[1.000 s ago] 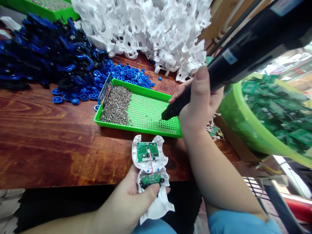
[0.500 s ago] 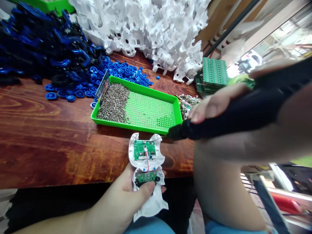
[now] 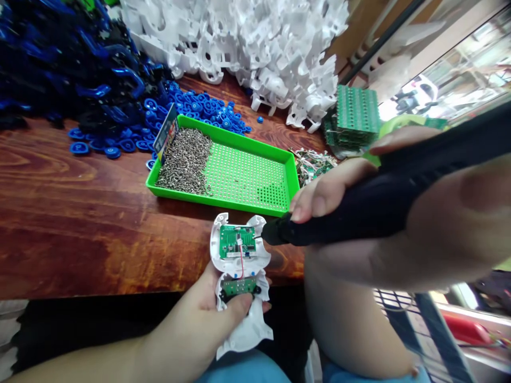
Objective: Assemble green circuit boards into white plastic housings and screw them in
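Left hand: clamped on the open white housing, just before the table edge!
Right hand: wrapped round the black screwdriver, tip at the upper circuit board!
Green tray: just beyond, screws heaped inside!

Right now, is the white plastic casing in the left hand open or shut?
Open: green circuit boards lie exposed in the white plastic casing.

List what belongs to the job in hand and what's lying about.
Job: opened white plastic shell (left hand); black cylindrical tool (right hand); likely silver metal screws, green plastic tray.
Lying about: heaped white plastic parts; blue plastic pieces; stacked green circuit boards.
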`<state>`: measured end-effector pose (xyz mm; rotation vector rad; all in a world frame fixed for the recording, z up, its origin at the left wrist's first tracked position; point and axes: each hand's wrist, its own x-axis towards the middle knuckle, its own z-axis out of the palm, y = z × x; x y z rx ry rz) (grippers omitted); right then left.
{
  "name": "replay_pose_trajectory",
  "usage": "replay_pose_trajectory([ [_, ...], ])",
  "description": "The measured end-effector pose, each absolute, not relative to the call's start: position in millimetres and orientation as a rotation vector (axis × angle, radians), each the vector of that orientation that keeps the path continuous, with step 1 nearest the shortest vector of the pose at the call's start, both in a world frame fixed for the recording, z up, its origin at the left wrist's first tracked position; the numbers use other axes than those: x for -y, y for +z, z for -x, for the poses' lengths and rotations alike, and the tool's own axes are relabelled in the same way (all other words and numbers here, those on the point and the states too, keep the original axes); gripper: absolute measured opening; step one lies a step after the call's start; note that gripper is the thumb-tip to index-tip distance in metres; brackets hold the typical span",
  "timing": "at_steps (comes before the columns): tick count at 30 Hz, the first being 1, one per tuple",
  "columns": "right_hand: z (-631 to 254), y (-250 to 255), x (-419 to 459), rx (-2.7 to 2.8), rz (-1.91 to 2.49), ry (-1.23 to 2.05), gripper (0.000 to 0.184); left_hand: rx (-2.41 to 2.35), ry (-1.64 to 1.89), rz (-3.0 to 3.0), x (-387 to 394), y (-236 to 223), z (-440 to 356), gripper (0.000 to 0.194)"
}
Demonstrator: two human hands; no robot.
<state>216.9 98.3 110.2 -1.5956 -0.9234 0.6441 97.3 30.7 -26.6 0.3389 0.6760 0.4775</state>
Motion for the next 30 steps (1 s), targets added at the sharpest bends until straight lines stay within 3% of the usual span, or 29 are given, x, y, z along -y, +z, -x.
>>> replay_pose_trajectory([
  [7,-220.1,97.6,-90.2,0.889,1.452,0.797,0.055,-0.656,0.535,-0.378,-27.9,-27.7,-99.4,0.045],
  [12,-225.8,86.8,-81.2,0.918,1.296,0.733,0.05,-0.658,0.537,-0.344,-27.8,-26.3,-100.1,0.045],
  [20,-252.6,71.1,-67.7,1.201,1.011,0.585,0.017,-0.692,0.477,-0.349,-29.6,-22.8,-96.1,0.045],
  [26,-251.3,73.5,-67.1,1.21,0.987,0.62,0.014,-0.708,0.492,-0.405,-30.2,-26.3,-99.1,0.047],
  [30,-249.7,74.1,-65.2,1.185,0.934,0.602,0.012,-0.724,0.46,-0.579,-35.2,-21.9,-93.1,0.06],
])
